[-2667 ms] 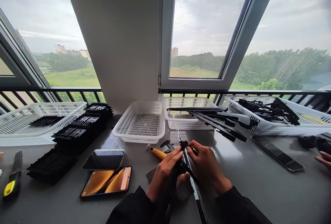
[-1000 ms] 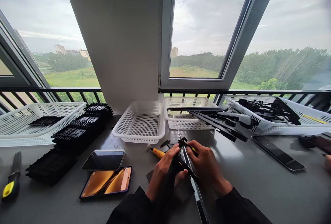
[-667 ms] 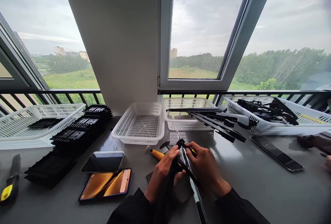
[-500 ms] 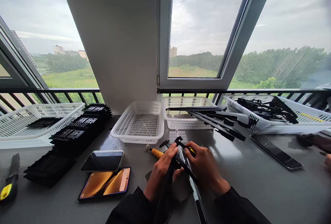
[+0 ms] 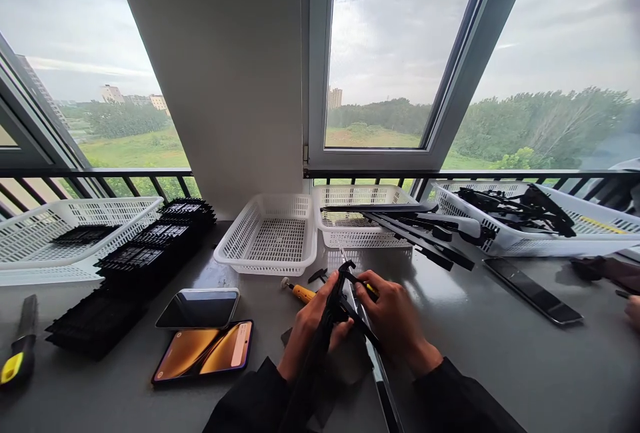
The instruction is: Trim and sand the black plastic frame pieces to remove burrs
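Observation:
My left hand point(image 5: 307, 330) is closed around a long black plastic part point(image 5: 320, 333), whose hooked upper end stands up between the hands. My right hand point(image 5: 395, 316) grips a small black-and-yellow tool point(image 5: 369, 288) against that part; its exact kind is partly hidden by my fingers. Beneath both hands a long glossy black strip point(image 5: 383, 386) runs away from me across the table. Just beyond my left fingers lies a tool with an orange handle point(image 5: 303, 294), and a small black piece point(image 5: 317, 276) is beside it.
Two phones point(image 5: 197, 308) point(image 5: 203, 353) lie at left, another phone point(image 5: 533, 292) at right. White baskets point(image 5: 267, 266) line the window side. Black strips point(image 5: 415, 233) overhang one. Stacked black grids point(image 5: 100, 316) and a yellow-black handled tool point(image 5: 17, 353) are left. Another person's hand point(image 5: 634, 313) shows at right.
My left fingers have drawn back from the top of the black part, leaving its hooked end more exposed. The right hand keeps nearly the same place and grip.

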Action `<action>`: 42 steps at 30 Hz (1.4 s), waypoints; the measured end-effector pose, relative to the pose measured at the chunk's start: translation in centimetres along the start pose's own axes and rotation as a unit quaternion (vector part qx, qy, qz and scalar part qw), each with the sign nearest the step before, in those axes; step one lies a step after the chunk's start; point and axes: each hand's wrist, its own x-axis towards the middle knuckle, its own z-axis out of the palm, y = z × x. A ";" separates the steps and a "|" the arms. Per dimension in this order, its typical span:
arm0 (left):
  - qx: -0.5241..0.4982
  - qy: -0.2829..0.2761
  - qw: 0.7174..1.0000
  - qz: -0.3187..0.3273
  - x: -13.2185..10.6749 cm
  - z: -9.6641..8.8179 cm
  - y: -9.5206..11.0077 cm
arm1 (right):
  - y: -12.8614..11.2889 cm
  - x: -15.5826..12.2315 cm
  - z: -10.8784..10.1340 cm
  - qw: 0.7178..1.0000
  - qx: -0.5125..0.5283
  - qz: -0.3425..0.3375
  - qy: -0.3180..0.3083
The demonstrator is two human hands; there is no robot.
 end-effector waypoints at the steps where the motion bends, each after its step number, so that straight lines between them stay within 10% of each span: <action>1: -0.003 -0.001 1.000 -0.001 0.0 -0.1 0.1 | 0.0 0.0 0.1 1.000 -0.005 0.002 0.000; 23: -0.055 0.169 0.981 -0.075 1.1 -0.2 1.9 | -1.2 -0.7 0.4 0.996 0.046 -0.053 -0.050; 32: -0.110 0.140 0.963 -0.200 0.8 -0.2 3.0 | -1.8 -0.8 0.1 0.994 0.083 -0.062 -0.039; 42: -0.136 0.108 0.972 -0.159 1.2 -1.0 3.2 | -1.6 -0.8 -0.1 0.994 0.079 -0.070 -0.011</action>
